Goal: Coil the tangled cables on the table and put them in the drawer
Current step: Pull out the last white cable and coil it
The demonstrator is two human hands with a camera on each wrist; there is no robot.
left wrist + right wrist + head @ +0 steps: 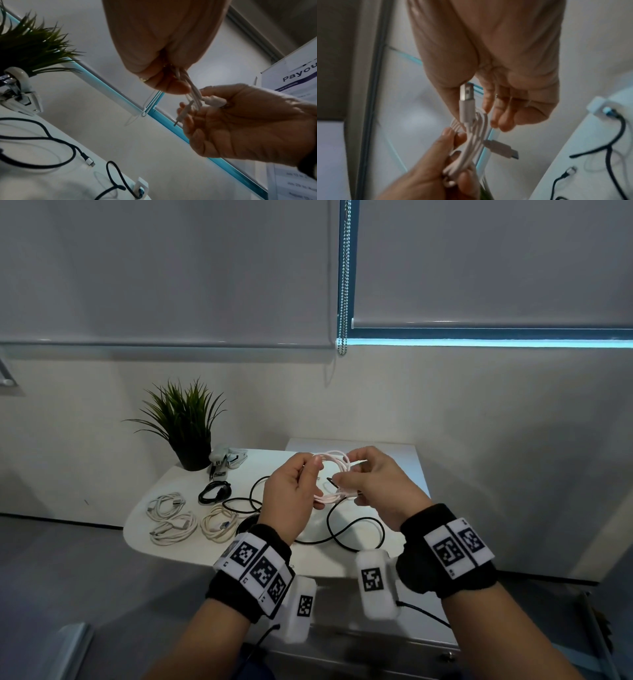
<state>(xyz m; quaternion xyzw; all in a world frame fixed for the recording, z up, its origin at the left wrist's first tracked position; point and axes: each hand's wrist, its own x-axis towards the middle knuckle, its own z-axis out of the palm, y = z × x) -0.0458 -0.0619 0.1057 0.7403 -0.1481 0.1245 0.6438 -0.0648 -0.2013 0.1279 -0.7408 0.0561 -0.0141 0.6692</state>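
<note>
A pale pink cable (335,463), wound into a small coil, is held in the air above the white table (191,546). My left hand (313,474) grips one side of the coil, with its strands (184,79) pinched between thumb and fingers. My right hand (346,481) pinches the cable at its USB plug (466,97), which lies against the thumb. The coil's loops (471,136) run down into the left hand (435,170). A small connector (502,148) sticks out free. A loose black cable (342,529) sprawls on the table under my hands.
Three white coiled cables (171,518) and a black coil (214,492) lie on the table's left side. A potted plant (186,422) and a stapler (226,458) stand at the back left. A white cabinet top (404,453) sits behind the table on the right.
</note>
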